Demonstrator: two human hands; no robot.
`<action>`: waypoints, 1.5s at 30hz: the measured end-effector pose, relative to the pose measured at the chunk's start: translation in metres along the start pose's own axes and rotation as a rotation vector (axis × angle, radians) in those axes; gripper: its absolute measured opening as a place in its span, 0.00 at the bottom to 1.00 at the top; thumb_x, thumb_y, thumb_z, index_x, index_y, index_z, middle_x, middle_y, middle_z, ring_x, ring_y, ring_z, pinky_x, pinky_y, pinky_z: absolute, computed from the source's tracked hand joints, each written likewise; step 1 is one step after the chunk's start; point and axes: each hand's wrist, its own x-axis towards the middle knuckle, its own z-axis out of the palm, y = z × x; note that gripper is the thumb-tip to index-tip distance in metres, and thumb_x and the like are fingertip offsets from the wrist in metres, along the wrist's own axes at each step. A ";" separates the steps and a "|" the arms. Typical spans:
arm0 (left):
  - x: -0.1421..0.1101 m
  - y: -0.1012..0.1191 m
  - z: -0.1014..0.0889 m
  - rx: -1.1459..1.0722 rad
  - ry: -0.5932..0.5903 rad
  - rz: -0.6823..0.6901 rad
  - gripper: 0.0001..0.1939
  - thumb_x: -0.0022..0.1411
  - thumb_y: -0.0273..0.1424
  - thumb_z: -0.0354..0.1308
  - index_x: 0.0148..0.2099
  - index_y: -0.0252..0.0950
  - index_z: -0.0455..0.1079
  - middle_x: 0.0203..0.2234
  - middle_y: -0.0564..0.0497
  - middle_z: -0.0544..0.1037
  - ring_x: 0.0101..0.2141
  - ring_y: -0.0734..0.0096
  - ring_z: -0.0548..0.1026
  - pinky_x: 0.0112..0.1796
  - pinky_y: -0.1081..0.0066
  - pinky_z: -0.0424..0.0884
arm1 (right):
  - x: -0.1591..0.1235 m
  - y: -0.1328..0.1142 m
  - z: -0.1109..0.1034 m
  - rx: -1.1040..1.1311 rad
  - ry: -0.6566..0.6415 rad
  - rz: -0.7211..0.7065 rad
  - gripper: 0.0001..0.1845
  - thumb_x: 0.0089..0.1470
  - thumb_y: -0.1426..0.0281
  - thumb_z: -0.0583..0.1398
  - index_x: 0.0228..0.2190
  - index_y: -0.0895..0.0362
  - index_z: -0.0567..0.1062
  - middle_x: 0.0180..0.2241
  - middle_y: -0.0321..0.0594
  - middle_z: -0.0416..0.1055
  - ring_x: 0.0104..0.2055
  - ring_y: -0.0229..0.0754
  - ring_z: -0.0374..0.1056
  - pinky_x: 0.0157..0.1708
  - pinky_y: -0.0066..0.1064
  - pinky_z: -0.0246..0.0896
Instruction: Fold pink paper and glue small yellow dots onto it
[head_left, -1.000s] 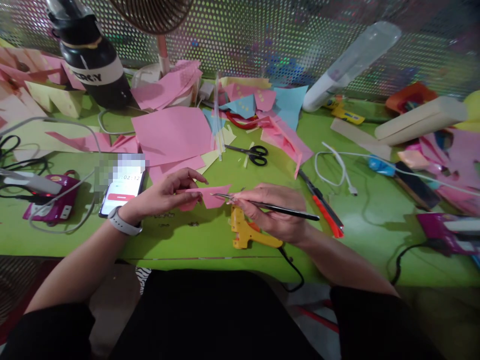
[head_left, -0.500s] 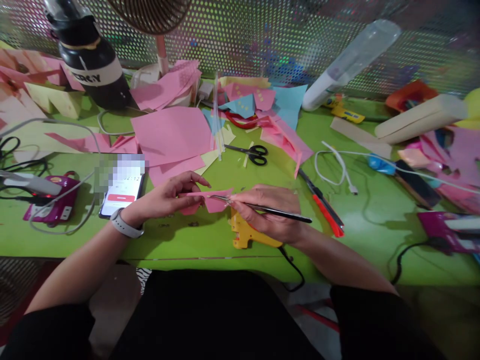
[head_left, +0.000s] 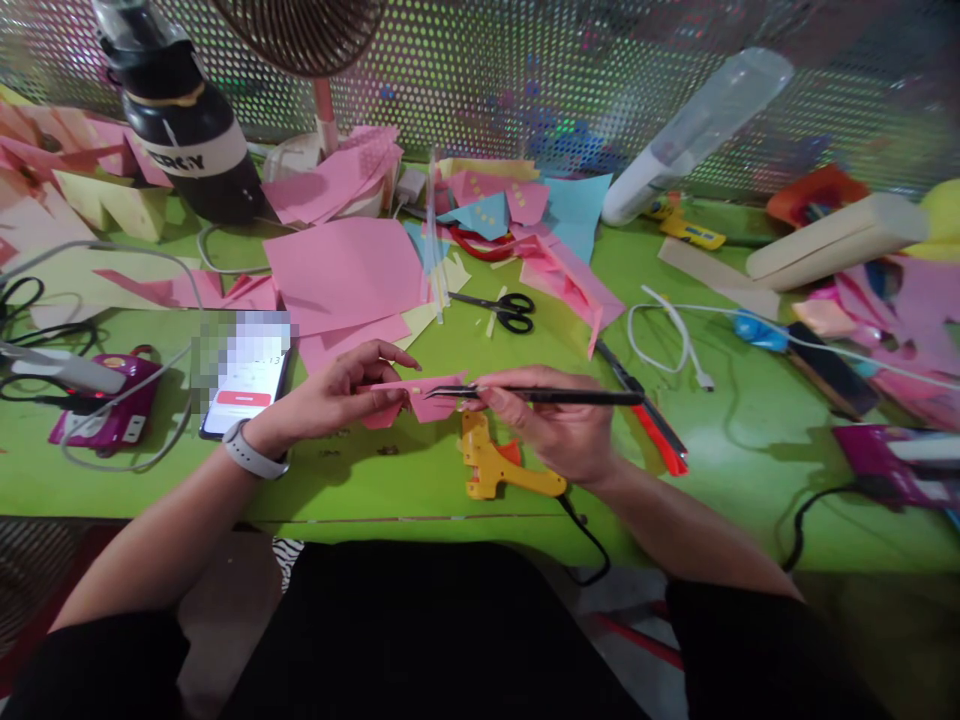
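My left hand pinches a small cut piece of pink paper by its left part, above the green table. Between the fingers of my right hand are dark tweezers, their handle pointing right. The tweezer tips lie over the pink piece; whether they grip anything there I cannot tell. A tiny pale bit shows on the paper near the tips. Just below my right hand, a yellow glue gun lies on the table.
Black scissors lie beyond my hands, near large pink sheets. A phone rests by my left wrist. To the right are a red-handled cutter and a white cable. A black bottle stands at the back left.
My right hand has drawn slightly to the right, and the tweezers have turned nearly level. More of the glue gun shows. My left hand and the pink piece stay almost in place.
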 end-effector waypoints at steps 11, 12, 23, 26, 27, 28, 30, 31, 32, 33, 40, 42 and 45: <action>0.000 0.001 0.009 -0.131 0.082 0.014 0.15 0.68 0.29 0.57 0.54 0.32 0.62 0.30 0.51 0.74 0.26 0.79 0.69 0.26 0.77 0.63 | -0.002 0.014 0.010 0.450 0.230 0.457 0.09 0.49 0.62 0.70 0.29 0.53 0.79 0.23 0.30 0.77 0.19 0.35 0.73 0.19 0.26 0.72; 0.001 0.001 0.010 -0.130 0.085 0.018 0.14 0.68 0.29 0.57 0.54 0.32 0.62 0.30 0.52 0.74 0.26 0.78 0.70 0.26 0.77 0.63 | -0.003 0.014 0.010 0.461 0.234 0.456 0.09 0.49 0.62 0.70 0.29 0.53 0.79 0.23 0.30 0.77 0.19 0.35 0.73 0.19 0.26 0.72; 0.001 0.004 0.016 -0.135 0.096 0.041 0.15 0.68 0.29 0.58 0.54 0.32 0.62 0.29 0.53 0.74 0.25 0.79 0.69 0.26 0.77 0.64 | -0.006 0.018 0.012 0.446 0.184 0.368 0.05 0.53 0.65 0.68 0.32 0.52 0.79 0.26 0.30 0.79 0.20 0.33 0.73 0.18 0.24 0.70; 0.001 0.003 0.016 -0.137 0.100 0.051 0.15 0.68 0.29 0.58 0.53 0.32 0.62 0.28 0.53 0.74 0.25 0.80 0.69 0.25 0.77 0.63 | -0.006 0.018 0.011 0.459 0.186 0.354 0.04 0.53 0.66 0.68 0.32 0.51 0.79 0.26 0.30 0.79 0.20 0.33 0.73 0.18 0.23 0.71; 0.001 0.003 0.016 -0.138 0.100 0.054 0.15 0.68 0.29 0.59 0.54 0.32 0.62 0.28 0.53 0.74 0.25 0.80 0.69 0.25 0.77 0.63 | -0.006 0.018 0.011 0.459 0.191 0.351 0.04 0.53 0.66 0.68 0.32 0.51 0.79 0.26 0.30 0.79 0.20 0.34 0.73 0.19 0.24 0.71; 0.001 0.003 0.016 -0.139 0.101 0.056 0.15 0.68 0.29 0.59 0.54 0.32 0.62 0.28 0.53 0.74 0.25 0.80 0.69 0.26 0.77 0.63 | -0.007 0.018 0.011 0.456 0.196 0.351 0.04 0.53 0.66 0.68 0.32 0.52 0.79 0.26 0.30 0.79 0.20 0.34 0.73 0.19 0.25 0.72; 0.001 0.003 0.017 -0.140 0.104 0.055 0.16 0.67 0.29 0.59 0.54 0.32 0.62 0.29 0.53 0.74 0.25 0.80 0.69 0.26 0.77 0.64 | -0.007 0.018 0.010 0.440 0.200 0.355 0.05 0.53 0.65 0.68 0.32 0.52 0.79 0.26 0.31 0.79 0.20 0.35 0.74 0.20 0.26 0.73; 0.001 0.003 0.017 -0.141 0.104 0.054 0.16 0.67 0.30 0.59 0.54 0.32 0.62 0.29 0.53 0.74 0.25 0.80 0.69 0.26 0.77 0.64 | -0.007 0.018 0.010 0.432 0.199 0.357 0.06 0.53 0.65 0.68 0.32 0.52 0.79 0.27 0.31 0.79 0.20 0.35 0.74 0.20 0.26 0.73; 0.001 0.003 0.017 -0.142 0.104 0.054 0.16 0.67 0.30 0.59 0.54 0.32 0.62 0.29 0.53 0.74 0.25 0.80 0.69 0.26 0.77 0.64 | -0.007 0.018 0.010 0.426 0.200 0.358 0.06 0.53 0.64 0.68 0.32 0.52 0.79 0.26 0.31 0.79 0.20 0.35 0.74 0.20 0.26 0.73; 0.001 0.003 0.017 -0.143 0.103 0.053 0.16 0.67 0.29 0.59 0.54 0.32 0.62 0.29 0.53 0.74 0.25 0.80 0.69 0.26 0.77 0.64 | -0.007 0.018 0.011 0.420 0.201 0.358 0.06 0.53 0.64 0.68 0.32 0.52 0.78 0.26 0.31 0.79 0.20 0.35 0.74 0.19 0.26 0.72; 0.001 0.002 0.018 -0.145 0.105 0.053 0.15 0.67 0.29 0.59 0.54 0.32 0.62 0.28 0.53 0.74 0.25 0.80 0.69 0.26 0.77 0.64 | -0.008 0.019 0.012 0.373 0.207 0.353 0.09 0.53 0.62 0.67 0.32 0.54 0.78 0.23 0.31 0.77 0.19 0.37 0.73 0.17 0.27 0.71; 0.001 0.002 0.018 -0.146 0.101 0.057 0.16 0.67 0.29 0.59 0.54 0.32 0.62 0.28 0.53 0.74 0.25 0.80 0.69 0.26 0.77 0.64 | -0.008 0.019 0.012 0.386 0.191 0.356 0.08 0.53 0.62 0.67 0.32 0.53 0.78 0.24 0.32 0.78 0.20 0.36 0.73 0.19 0.28 0.73; 0.001 0.002 0.019 -0.139 0.104 0.059 0.16 0.67 0.29 0.59 0.54 0.32 0.62 0.29 0.53 0.74 0.25 0.80 0.69 0.26 0.77 0.64 | -0.008 0.019 0.012 0.405 0.176 0.333 0.07 0.54 0.63 0.67 0.32 0.53 0.78 0.28 0.33 0.80 0.20 0.36 0.74 0.20 0.28 0.74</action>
